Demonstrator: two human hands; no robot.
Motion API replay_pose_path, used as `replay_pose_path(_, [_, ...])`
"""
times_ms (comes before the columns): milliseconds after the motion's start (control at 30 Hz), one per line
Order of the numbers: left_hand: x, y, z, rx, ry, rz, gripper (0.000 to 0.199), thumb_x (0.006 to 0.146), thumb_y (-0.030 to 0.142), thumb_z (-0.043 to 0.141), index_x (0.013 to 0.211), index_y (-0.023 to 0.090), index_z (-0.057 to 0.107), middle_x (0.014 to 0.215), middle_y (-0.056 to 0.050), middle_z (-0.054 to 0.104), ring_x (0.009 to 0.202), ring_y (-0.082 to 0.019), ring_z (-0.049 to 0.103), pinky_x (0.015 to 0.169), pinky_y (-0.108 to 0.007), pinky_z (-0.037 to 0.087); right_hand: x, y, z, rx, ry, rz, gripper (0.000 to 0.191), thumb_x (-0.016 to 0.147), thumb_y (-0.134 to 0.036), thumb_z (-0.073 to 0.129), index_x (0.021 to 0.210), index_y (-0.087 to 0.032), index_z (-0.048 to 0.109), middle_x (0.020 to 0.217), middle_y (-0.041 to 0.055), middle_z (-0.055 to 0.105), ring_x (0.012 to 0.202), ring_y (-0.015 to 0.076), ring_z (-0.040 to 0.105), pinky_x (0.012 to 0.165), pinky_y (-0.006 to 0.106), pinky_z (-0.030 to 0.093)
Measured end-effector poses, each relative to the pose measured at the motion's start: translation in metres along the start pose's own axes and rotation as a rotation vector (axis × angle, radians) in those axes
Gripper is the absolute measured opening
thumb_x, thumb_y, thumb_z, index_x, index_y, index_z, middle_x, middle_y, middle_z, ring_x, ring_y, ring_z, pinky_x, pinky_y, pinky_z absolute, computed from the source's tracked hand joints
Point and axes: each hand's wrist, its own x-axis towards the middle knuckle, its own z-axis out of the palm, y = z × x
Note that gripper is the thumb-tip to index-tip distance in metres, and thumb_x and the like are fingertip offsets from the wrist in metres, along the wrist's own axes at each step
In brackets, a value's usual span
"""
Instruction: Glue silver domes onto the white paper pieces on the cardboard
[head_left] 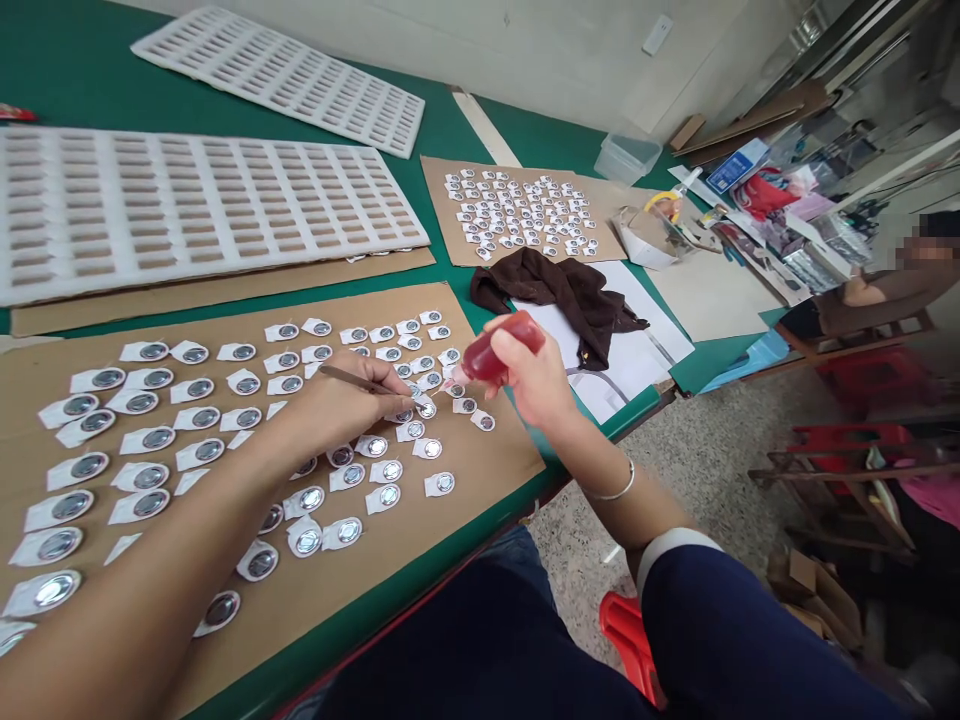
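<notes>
A thin metal tool point(346, 378), perhaps tweezers, is gripped in my left hand point(352, 400), which hovers low over a brown cardboard sheet point(480, 510). My right hand point(532, 375) is wrapped round a small bottle of red liquid point(504, 345), tilted with its nozzle down to the left. Nozzle and tool tip come close together above one small white piece with a round shiny disc point(426, 410). Many similar pieces lie in rough rows on the cardboard, several partly hidden by my left arm.
White slotted foam trays point(225, 200) lie at the back left. Behind my right hand are a dark cloth point(555, 290) and a second cardboard point(442, 215) with more pieces. A clear container point(628, 158) stands farther back. Another person point(892, 290) sits at the right.
</notes>
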Motion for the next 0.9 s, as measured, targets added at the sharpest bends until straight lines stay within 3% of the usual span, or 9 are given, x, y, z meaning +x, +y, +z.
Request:
replay_pose_path(67, [-0.001, 0.001, 0.000, -0.006, -0.003, -0.001, 0.026, 0.061, 0.040, 0.073, 0.073, 0.018, 0.069, 0.060, -0.007, 0.065, 0.050, -0.015, 0.052, 0.044, -0.025, 0.036, 0.016, -0.002, 0.003, 0.029, -0.067, 0.037, 0.047, 0.075, -0.065, 0.062, 0.090, -0.021, 0.052, 0.071, 0.0008, 0.065, 0.054, 0.0137, 0.064, 0.037, 0.022, 0.045])
replay_pose_path(167, [-0.002, 0.002, -0.001, -0.008, -0.001, 0.003, 0.025, 0.060, 0.039, 0.073, 0.072, 0.017, 0.069, 0.060, -0.006, 0.065, 0.050, -0.013, 0.051, 0.045, -0.024, 0.036, 0.028, 0.007, 0.012, 0.004, -0.054, 0.032, 0.046, 0.074, -0.065, 0.065, 0.081, -0.022, 0.050, 0.064, -0.0007, 0.063, 0.051, 0.0138, 0.063, 0.035, 0.022, 0.042])
replay_pose_path(433, [-0.004, 0.004, -0.002, -0.018, 0.002, -0.011, 0.023, 0.060, 0.038, 0.074, 0.070, 0.018, 0.069, 0.058, -0.005, 0.064, 0.049, -0.013, 0.050, 0.044, -0.023, 0.036, 0.020, 0.028, 0.015, -0.181, 0.040, -0.114, 0.043, 0.073, -0.063, 0.068, 0.080, -0.023, 0.055, 0.065, -0.0013, 0.063, 0.065, 0.0180, 0.067, 0.057, 0.032, 0.058])
replay_pose_path(633, [-0.006, 0.005, -0.002, -0.005, 0.007, -0.016, 0.022, 0.060, 0.037, 0.074, 0.070, 0.018, 0.069, 0.060, -0.005, 0.065, 0.051, -0.013, 0.051, 0.044, -0.022, 0.037, 0.021, 0.029, 0.015, -0.255, 0.031, -0.143, 0.040, 0.072, -0.059, 0.071, 0.080, -0.023, 0.056, 0.074, 0.0014, 0.067, 0.074, 0.0199, 0.069, 0.067, 0.036, 0.060])
replay_pose_path(900, [-0.003, 0.005, -0.002, 0.022, 0.001, -0.013, 0.021, 0.062, 0.038, 0.072, 0.071, 0.018, 0.069, 0.062, -0.005, 0.066, 0.051, -0.013, 0.051, 0.045, -0.023, 0.036, 0.020, 0.029, 0.017, -0.278, 0.013, -0.149, 0.040, 0.071, -0.059, 0.072, 0.078, -0.023, 0.056, 0.074, 0.0017, 0.067, 0.075, 0.0206, 0.067, 0.069, 0.039, 0.060])
